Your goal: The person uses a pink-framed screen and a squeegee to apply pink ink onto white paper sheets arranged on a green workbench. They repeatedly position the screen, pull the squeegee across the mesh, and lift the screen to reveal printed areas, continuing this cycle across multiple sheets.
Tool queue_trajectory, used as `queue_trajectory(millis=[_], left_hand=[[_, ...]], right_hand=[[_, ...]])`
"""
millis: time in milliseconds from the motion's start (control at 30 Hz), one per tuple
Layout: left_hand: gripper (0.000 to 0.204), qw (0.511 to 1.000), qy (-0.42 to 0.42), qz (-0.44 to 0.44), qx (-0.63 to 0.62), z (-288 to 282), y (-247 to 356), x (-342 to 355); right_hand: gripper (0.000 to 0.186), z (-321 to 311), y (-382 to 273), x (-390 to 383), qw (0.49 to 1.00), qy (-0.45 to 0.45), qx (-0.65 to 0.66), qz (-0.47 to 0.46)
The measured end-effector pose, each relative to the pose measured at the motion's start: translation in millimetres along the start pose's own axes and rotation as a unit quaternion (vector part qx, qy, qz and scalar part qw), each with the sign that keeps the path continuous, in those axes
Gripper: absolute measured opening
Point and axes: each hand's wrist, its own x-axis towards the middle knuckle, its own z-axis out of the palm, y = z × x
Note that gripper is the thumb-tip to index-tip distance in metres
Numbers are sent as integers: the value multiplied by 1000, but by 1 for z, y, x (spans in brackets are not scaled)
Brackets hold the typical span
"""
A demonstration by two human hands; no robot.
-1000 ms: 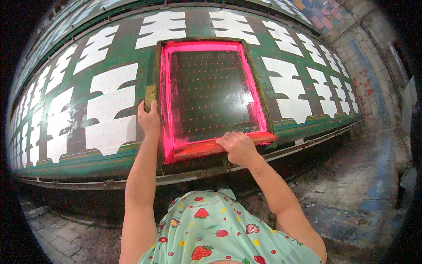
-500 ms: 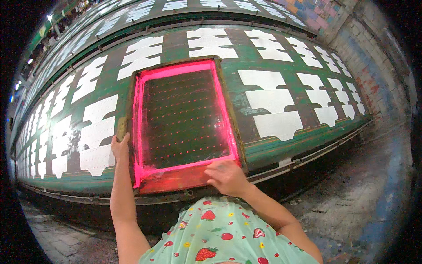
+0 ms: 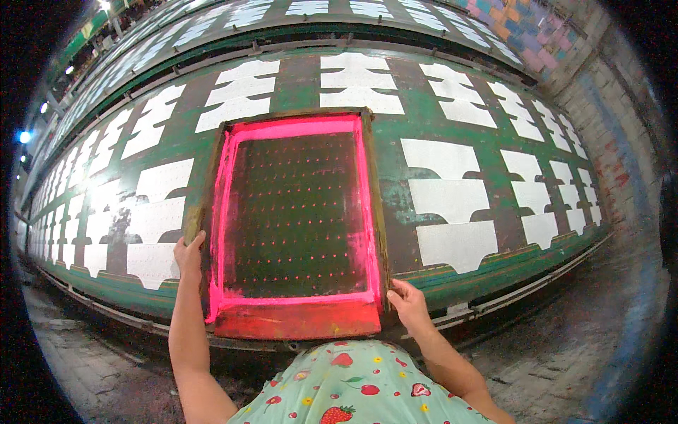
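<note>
A rectangular screen printing frame point(image 3: 295, 219) lies over the near side of the long green table, its dark mesh dotted with small pink spots. Bright pink ink borders the mesh, and a red-stained strip crosses the end closest to me. My left hand point(image 3: 189, 256) grips the frame's left side, around a small handle-like piece on that edge. At the right side, low down near the corner, my right hand point(image 3: 408, 305) has its thumb and fingers closed on the frame's edge. Whatever lies beneath the frame is hidden.
White cut fabric pieces point(image 3: 452, 198) lie in rows across the green table point(image 3: 395, 268) on both sides of the frame. A rail point(image 3: 487, 307) runs along the table's near edge. Similar tables stand beyond, and a brick wall point(image 3: 600, 92) rises at the right.
My right hand has gone from the frame's near end to its right edge and closed there. The frame sits lower and straighter in view; my left hand keeps its hold.
</note>
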Motion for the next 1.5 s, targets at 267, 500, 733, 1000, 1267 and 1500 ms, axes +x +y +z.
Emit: queue_trajectory(millis=[267,500,733,1000,1267,1500], left_hand=[[38,1000,-11,-13,-21,0,-4,0],[38,982,-78,-62,-160,-5,8,-2],[35,969,-82,-38,-228,19,50,-36],[38,978,-48,18,-200,138,102,-127],[34,974,-68,-1,-216,277,139,-250],[25,977,-69,37,-196,344,155,-306]], right_hand=[[46,26,-25,-3,999,45,-6,9],[42,15,-48,-23,996,70,45,-11],[41,-37,-45,-9,993,86,20,-83],[49,-179,-39,29,982,148,-40,-107],[51,-345,11,62,976,195,-51,-82],[51,-432,35,72,972,204,-36,-112]])
